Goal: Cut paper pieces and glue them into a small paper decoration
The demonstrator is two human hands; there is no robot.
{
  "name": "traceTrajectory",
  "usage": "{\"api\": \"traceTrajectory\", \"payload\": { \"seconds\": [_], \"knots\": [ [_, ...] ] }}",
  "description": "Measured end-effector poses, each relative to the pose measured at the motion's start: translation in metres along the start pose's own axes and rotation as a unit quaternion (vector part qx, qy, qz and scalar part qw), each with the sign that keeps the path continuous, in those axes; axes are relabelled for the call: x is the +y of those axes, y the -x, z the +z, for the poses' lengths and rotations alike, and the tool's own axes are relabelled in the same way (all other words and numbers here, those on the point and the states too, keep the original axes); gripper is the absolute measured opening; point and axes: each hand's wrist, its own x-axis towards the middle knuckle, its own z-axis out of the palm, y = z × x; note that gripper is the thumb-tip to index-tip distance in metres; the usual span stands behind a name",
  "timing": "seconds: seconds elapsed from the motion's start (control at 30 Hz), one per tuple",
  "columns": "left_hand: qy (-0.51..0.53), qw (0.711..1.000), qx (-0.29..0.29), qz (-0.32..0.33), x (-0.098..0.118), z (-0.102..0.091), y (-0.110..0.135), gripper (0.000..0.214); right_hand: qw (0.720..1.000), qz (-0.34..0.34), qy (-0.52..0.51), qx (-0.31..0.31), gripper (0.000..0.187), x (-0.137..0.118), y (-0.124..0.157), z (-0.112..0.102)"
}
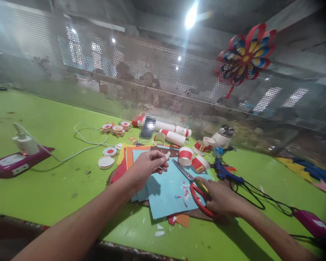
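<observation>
Between the thumb and fingers of my left hand (pixel 152 163) is a small white paper piece (pixel 167 156). My right hand (pixel 220 197) grips a pair of scissors (pixel 188 175) with red and yellow handles, its blades pointing up and left toward the piece, apart from it. Under both hands lies a stack of coloured paper with a light blue sheet (pixel 165 197) on top, strewn with small red and white scraps (pixel 186 195). Just beyond the scissors are red and white paper cups, one upright-looking cup (pixel 185 156) and one tilted cup (pixel 200 164).
A blue glue gun (pixel 228 172) with a black cord lies at the right. Paper tubes (pixel 172 137) and a white container (pixel 222 137) stand behind. A purple power strip (pixel 19 165) with a charger is at the left, near round paper discs (pixel 105 162). A paper flower (pixel 246 58) hangs above.
</observation>
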Motion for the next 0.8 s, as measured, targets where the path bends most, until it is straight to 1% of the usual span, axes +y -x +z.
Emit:
{"api": "traceTrajectory", "payload": {
  "seconds": [0.1,0.17,0.37,0.47,0.53,0.57,0.67,0.7,0.73,0.8],
  "knots": [
    [0.012,1.000,0.005,-0.008,0.000,0.000,0.000,0.017,0.999,0.038,-0.025,-0.019,0.070,-0.001,-0.003,-0.001],
    [0.016,1.000,0.008,-0.012,-0.001,-0.001,-0.001,0.017,0.998,0.058,-0.028,-0.020,0.067,-0.003,-0.004,-0.003],
    [0.011,1.000,0.022,-0.016,-0.003,0.000,-0.002,0.017,0.994,0.064,-0.083,0.003,0.050,-0.004,-0.004,-0.012],
    [0.008,0.999,0.032,-0.003,-0.002,0.002,-0.001,0.017,0.982,0.080,-0.165,0.044,0.043,-0.001,-0.003,-0.016],
    [0.004,0.999,0.038,0.017,0.000,0.003,0.000,0.017,0.960,0.065,-0.260,0.076,0.040,-0.001,0.000,-0.019],
    [0.000,0.999,0.043,0.026,0.000,0.003,0.001,0.017,0.943,0.047,-0.318,0.084,0.041,-0.002,0.003,-0.021],
    [-0.020,0.997,0.057,0.046,0.003,0.004,0.002,0.016,0.871,0.020,-0.484,0.081,0.047,-0.010,0.013,-0.026],
    [-0.027,0.997,0.057,0.051,0.003,0.005,0.002,0.017,0.851,0.021,-0.517,0.087,0.046,-0.013,0.017,-0.029],
    [-0.034,0.996,0.055,0.056,0.004,0.005,0.002,0.017,0.839,0.004,-0.536,0.094,0.041,-0.016,0.020,-0.031],
    [-0.048,0.996,0.048,0.063,0.004,0.005,0.002,0.018,0.830,-0.058,-0.541,0.124,0.026,-0.020,0.025,-0.035]
  ]
}}
